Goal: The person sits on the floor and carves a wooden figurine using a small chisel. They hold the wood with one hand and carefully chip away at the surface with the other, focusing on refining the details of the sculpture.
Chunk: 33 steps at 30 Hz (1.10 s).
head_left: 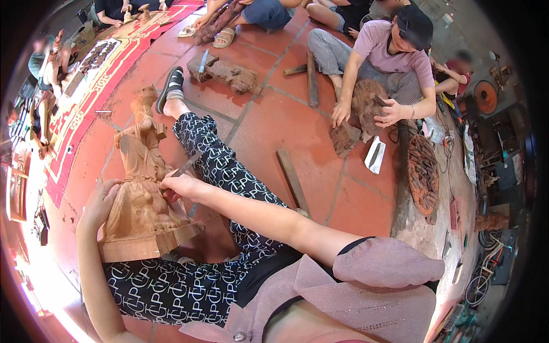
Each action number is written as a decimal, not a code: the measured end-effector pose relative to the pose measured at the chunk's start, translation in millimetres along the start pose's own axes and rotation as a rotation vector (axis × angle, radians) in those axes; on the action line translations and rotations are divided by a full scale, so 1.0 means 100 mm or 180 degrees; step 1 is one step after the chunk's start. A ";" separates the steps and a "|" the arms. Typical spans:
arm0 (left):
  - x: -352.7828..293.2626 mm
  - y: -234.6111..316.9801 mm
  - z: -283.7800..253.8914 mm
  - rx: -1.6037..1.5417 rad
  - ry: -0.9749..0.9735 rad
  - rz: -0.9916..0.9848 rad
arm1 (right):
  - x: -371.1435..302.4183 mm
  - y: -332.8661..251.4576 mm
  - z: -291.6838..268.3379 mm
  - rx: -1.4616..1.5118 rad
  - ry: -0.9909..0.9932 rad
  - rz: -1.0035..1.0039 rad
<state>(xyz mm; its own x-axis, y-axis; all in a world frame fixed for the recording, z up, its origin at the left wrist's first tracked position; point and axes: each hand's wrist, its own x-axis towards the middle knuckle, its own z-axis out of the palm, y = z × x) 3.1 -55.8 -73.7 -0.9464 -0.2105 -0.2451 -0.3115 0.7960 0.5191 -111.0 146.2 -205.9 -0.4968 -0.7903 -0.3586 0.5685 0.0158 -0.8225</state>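
A pale brown carved wooden statue [143, 166] with a draped figure stands on its flat-sided base, close to my patterned trouser legs. My left hand [102, 201] is against its left side, fingers curved over the carved drapery and steadying it. On the other side my right hand [180, 186] is closed round a thin, flat tool like a chisel [187, 163], whose dark shaft sticks up from the fist. The lower end of this tool is hidden by my fingers, close to the statue's middle.
Red floor tiles [251, 166] surround me. A wooden stick [293, 182] lies right of my leg, and a rough wood block [231, 77] lies beyond my foot. A co-worker [394, 63] handles dark wood pieces at upper right. A basket of tools [423, 176] stands at right.
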 end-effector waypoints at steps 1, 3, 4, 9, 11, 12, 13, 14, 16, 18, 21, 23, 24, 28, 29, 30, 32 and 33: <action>0.01 0.01 -0.01 0.0024 0.0028 0.0014 | 0.02 0.01 0.00 -0.0004 -0.0006 -0.0039; 0.00 0.11 -0.03 -0.0057 -0.0076 -0.0044 | 0.06 0.01 -0.03 -0.0012 -0.0075 -0.0050; 0.00 0.15 -0.03 -0.0103 -0.0123 -0.0074 | 0.07 0.00 -0.05 -0.0059 -0.0033 -0.0011; 0.00 -0.04 -0.02 -0.0033 -0.0039 0.0022 | 0.00 -0.04 -0.02 -0.0014 0.0018 0.0110; 0.01 -0.07 0.00 -0.0021 -0.0016 0.0030 | 0.00 0.01 0.02 -0.0126 0.0033 -0.0040; 0.02 -0.06 0.01 0.0007 0.0002 0.0029 | 0.00 0.03 0.03 -0.0181 0.0038 -0.0115; 0.03 -0.05 0.01 0.0043 0.0027 0.0034 | 0.02 0.02 0.01 -0.0227 0.0053 -0.0065; 0.03 -0.01 0.00 0.0013 -0.0017 0.0017 | 0.04 0.04 -0.01 -0.0179 0.0029 -0.0022; 0.00 0.09 -0.03 -0.0060 -0.0095 -0.0019 | 0.05 0.02 -0.02 -0.0098 -0.0022 0.0067; -0.01 0.03 -0.03 0.0006 -0.0052 0.0028 | 0.00 -0.03 -0.01 -0.0025 -0.0038 0.0113; -0.01 0.06 -0.03 0.0027 -0.0011 -0.0036 | -0.02 0.00 0.01 -0.0077 -0.0015 -0.0016; 0.00 0.09 -0.03 0.0040 -0.0007 -0.0059 | -0.01 0.01 0.01 -0.0129 -0.0011 -0.0092; 0.01 0.10 -0.02 0.0053 -0.0024 -0.0035 | -0.01 0.01 -0.01 -0.0134 -0.0011 -0.0086; -0.01 0.10 -0.04 0.0032 -0.0009 0.0016 | 0.01 0.01 -0.03 0.0070 -0.0085 -0.0010; 0.00 0.08 -0.03 0.0041 -0.0014 0.0040 | 0.00 -0.01 -0.05 0.0115 -0.0070 0.0037; 0.02 0.04 -0.02 0.0049 -0.0019 0.0064 | -0.01 -0.02 -0.08 0.0159 -0.0054 0.0085; -0.01 0.04 -0.03 0.0062 -0.0016 0.0056 | -0.05 -0.03 -0.06 0.0152 -0.0066 0.0077; -0.03 0.07 -0.04 0.0063 -0.0010 0.0036 | -0.07 -0.03 -0.03 0.0094 -0.0083 0.0017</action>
<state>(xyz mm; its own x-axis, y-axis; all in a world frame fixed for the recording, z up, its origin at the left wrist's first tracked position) 3.7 -51.6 -65.9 -0.9495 -0.1997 -0.2420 -0.2991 0.8093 0.5055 -111.1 153.4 -202.2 -0.4768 -0.8060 -0.3509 0.5904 0.0021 -0.8071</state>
